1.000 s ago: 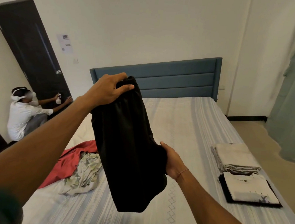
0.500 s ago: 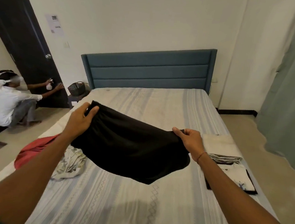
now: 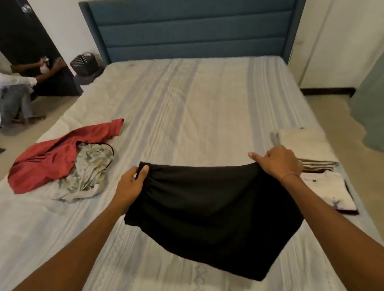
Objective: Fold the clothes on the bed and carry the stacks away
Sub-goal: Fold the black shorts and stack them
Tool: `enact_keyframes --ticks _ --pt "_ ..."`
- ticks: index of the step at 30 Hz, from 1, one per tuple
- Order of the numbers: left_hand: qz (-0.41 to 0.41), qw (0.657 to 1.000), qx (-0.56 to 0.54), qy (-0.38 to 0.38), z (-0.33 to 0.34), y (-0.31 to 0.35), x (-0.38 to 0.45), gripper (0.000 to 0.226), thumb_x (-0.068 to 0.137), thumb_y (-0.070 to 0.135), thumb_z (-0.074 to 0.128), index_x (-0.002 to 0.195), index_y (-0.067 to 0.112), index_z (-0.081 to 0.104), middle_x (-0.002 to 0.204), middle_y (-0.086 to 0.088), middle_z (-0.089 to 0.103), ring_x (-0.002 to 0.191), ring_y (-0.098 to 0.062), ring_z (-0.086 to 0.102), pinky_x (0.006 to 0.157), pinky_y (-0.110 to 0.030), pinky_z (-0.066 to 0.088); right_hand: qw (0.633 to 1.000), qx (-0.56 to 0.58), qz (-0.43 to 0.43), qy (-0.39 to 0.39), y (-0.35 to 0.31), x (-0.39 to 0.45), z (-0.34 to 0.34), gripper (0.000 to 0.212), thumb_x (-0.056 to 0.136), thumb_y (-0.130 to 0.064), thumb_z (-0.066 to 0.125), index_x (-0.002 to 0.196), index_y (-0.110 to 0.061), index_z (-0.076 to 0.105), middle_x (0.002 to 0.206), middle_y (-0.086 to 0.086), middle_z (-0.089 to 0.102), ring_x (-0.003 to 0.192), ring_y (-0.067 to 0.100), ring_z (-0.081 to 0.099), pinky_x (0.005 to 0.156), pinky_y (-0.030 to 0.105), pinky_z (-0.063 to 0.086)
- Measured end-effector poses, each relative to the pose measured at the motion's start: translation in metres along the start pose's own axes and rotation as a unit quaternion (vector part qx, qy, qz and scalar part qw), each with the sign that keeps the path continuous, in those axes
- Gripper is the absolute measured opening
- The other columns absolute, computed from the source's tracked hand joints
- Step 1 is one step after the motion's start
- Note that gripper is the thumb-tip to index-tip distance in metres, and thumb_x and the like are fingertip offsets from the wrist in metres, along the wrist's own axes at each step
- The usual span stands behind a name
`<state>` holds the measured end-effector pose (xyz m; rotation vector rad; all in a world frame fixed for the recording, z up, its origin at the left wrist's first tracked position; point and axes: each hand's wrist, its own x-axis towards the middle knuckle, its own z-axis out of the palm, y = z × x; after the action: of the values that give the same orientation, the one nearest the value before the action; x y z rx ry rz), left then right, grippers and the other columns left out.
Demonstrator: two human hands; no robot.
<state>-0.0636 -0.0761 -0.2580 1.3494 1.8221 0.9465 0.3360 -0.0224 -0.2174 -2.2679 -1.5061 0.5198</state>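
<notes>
Black shorts (image 3: 206, 210) at lower centre of frame, held low over the bed (image 3: 189, 103). Left hand (image 3: 130, 186) pinches the gathered waistband corner, thumb on top; right hand (image 3: 277, 162) curls over the opposite corner, index finger sticking out. Step looks like laying flat for a fold: keep the waistband taut, lower both ends level, smooth before folding. Red shirt (image 3: 54, 159) and printed garment (image 3: 88, 169) mid-left look unfolded; folded stacks (image 3: 317, 169) at right edge.

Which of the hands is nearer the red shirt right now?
Left. The left hand grips the black shorts just right of the red shirt; the right hand holds their far corner, beside the folded stacks.
</notes>
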Motion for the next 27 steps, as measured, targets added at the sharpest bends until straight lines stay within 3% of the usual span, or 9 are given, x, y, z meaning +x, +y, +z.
enact_keyframes --ticks 5,8,11,13,16,19,22,25,27 --pt "-0.161 0.986 0.025 -0.027 0.073 -0.181 0.078 0.057 0.093 0.064 0.050 0.112 0.012 0.065 0.108 -0.008 0.069 0.105 -0.028 0.065 0.088 -0.038 0.052 0.993 0.019 0.017 -0.116 0.020 0.087 0.221 0.054 0.091 -0.059 0.064 0.066 -0.013 0.055 0.068 0.004 0.061 0.062 0.020 0.057 0.062 0.034 0.047" --pt "-0.200 0.978 0.051 0.010 0.088 -0.245 0.099 0.065 0.093 0.066 0.047 0.116 0.008 0.064 0.111 -0.012 0.068 0.104 -0.031 0.064 0.096 -0.048 0.052 0.995 0.064 0.012 -0.081 0.035 0.079 0.305 0.028 0.102 -0.039 0.056 0.102 -0.013 0.065 0.104 0.010 0.070 0.091 0.025 0.063 0.085 0.039 0.052" --pt "-0.188 0.977 0.077 0.069 0.097 -0.277 0.117 0.062 0.099 0.061 0.044 0.122 0.008 0.064 0.115 -0.007 0.068 0.107 -0.027 0.062 0.099 -0.042 0.048 0.993 -0.019 -0.113 -0.005 0.045 0.041 0.376 0.036 0.105 -0.037 0.048 0.127 -0.012 0.061 0.126 0.012 0.063 0.116 0.029 0.057 0.102 0.044 0.044" --pt "-0.185 0.975 0.101 0.076 0.099 -0.276 0.118 0.056 0.101 0.057 0.044 0.113 0.006 0.064 0.108 -0.002 0.065 0.103 -0.024 0.061 0.093 -0.038 0.045 0.979 -0.092 -0.177 0.038 0.052 0.014 0.399 0.043 0.105 -0.042 0.042 0.134 -0.014 0.057 0.139 0.017 0.056 0.132 0.034 0.049 0.113 0.049 0.034" --pt "-0.229 0.962 0.129 0.068 0.095 -0.278 0.115 0.067 0.099 0.065 0.037 0.093 0.003 0.061 0.092 -0.010 0.065 0.088 -0.030 0.064 0.083 -0.043 0.050 0.969 -0.177 -0.171 0.030 0.059 -0.001 0.415 0.059 0.104 -0.051 0.033 0.148 -0.015 0.045 0.158 0.021 0.036 0.150 0.038 0.025 0.121 0.056 0.012" --pt "-0.265 0.942 0.200 0.057 0.098 -0.282 0.100 0.078 0.099 0.069 0.026 0.113 0.001 0.062 0.107 -0.017 0.067 0.097 -0.034 0.064 0.091 -0.047 0.051 0.969 -0.195 -0.153 0.005 0.065 0.001 0.416 0.064 0.104 -0.055 0.023 0.156 -0.020 0.036 0.161 0.023 0.027 0.152 0.039 0.017 0.122 0.060 0.012" --pt "-0.239 0.933 0.261 0.061 0.104 -0.278 0.092 0.069 0.103 0.060 0.023 0.122 0.001 0.053 0.116 -0.022 0.063 0.106 -0.040 0.061 0.092 -0.049 0.045 0.971 -0.194 -0.137 0.039 0.076 0.013 0.405 0.063 0.104 -0.053 0.026 0.158 -0.020 0.031 0.161 0.023 0.028 0.152 0.041 0.018 0.121 0.061 0.011" --pt "-0.197 0.937 0.284 0.049 0.102 -0.280 0.092 0.067 0.102 0.060 0.020 0.124 0.003 0.046 0.111 -0.023 0.064 0.102 -0.042 0.062 0.090 -0.052 0.049 0.983 -0.157 -0.015 0.096 0.101 0.027 0.380 0.066 0.103 -0.054 0.036 0.150 -0.009 0.038 0.150 0.028 0.040 0.140 0.047 0.035 0.114 0.062 0.024" --pt "-0.176 0.933 0.311 0.034 0.097 -0.286 0.092 0.070 0.101 0.062 0.017 0.126 0.003 0.045 0.108 -0.023 0.065 0.099 -0.041 0.064 0.088 -0.053 0.051 0.983 -0.148 0.025 0.107 0.117 0.032 0.367 0.066 0.100 -0.058 0.038 0.129 -0.001 0.053 0.124 0.029 0.056 0.111 0.046 0.053 0.092 0.056 0.045"
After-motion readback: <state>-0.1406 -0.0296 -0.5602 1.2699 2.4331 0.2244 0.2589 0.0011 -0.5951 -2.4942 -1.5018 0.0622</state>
